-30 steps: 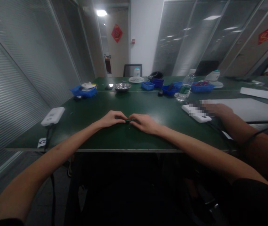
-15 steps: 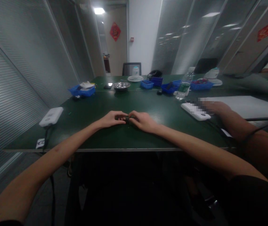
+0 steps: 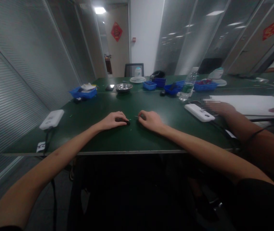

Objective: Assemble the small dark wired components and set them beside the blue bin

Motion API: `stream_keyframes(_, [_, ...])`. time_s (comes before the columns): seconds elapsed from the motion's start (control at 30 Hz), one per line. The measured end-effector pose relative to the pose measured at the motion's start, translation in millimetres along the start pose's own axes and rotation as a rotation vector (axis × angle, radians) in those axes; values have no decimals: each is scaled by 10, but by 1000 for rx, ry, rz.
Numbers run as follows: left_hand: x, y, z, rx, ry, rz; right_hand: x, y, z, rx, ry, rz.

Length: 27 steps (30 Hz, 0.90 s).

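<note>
Low over the green table (image 3: 98, 138), my left hand (image 3: 114, 121) is closed, with thumb and fingers round a small black piece (image 3: 128, 122) that has a bit of green at its end. Just to the right, my right hand (image 3: 151, 120) is curled round a thin, pointed tool (image 3: 136, 116). Only its slim, pale tip shows, aimed left at the black piece; the fingers hide the rest, so its kind is unclear. A small gap separates the two hands and the tip from the piece.
A metal bowl (image 3: 123, 88) and several blue trays (image 3: 83, 93) stand farther back, with a water bottle (image 3: 188, 86) to the right. White power banks (image 3: 52, 119) lie on both sides. At right, another person's hand (image 3: 220, 108) rests beside white paper (image 3: 247, 104).
My hands, almost touching before, have drawn apart; the right moved slightly right with the tool. The black piece now shows in my left fingers. Another hand has appeared on the paper at right.
</note>
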State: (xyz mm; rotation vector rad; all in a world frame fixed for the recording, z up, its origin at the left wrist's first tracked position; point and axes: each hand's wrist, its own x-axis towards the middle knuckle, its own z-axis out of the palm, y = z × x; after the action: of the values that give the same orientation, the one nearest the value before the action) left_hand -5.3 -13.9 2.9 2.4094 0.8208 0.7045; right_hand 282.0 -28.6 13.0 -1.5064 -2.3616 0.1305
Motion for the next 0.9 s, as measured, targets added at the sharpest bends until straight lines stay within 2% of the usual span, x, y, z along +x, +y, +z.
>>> stream_keyframes(0.17, [22,25,68,81,8,77,-1,-16,10,-34,-2,-19])
stream_keyframes(0.3, [32,31,98,159,7,76,4,-17,5,-38,-21,-13])
stream_keyframes(0.47, [20,-88,-12,257,37,25,-11,-25,-27,-16,-33,-11])
stream_keyframes(0.57, [-43,-332,-208,263,92,-87,-21,-24,-37,1,-25,-18])
stream_keyframes(0.67, [-218,-668,-535,306,202,-292,-23,-19,-39,9,-31,-20])
stream_keyframes(0.8, [-638,-1116,-1059,443,345,-592,-22,-19,-45,12,-42,-30])
stream_keyframes(0.9, [-948,-1371,-1345,514,438,-761,-24,-25,-51,14,-47,-30])
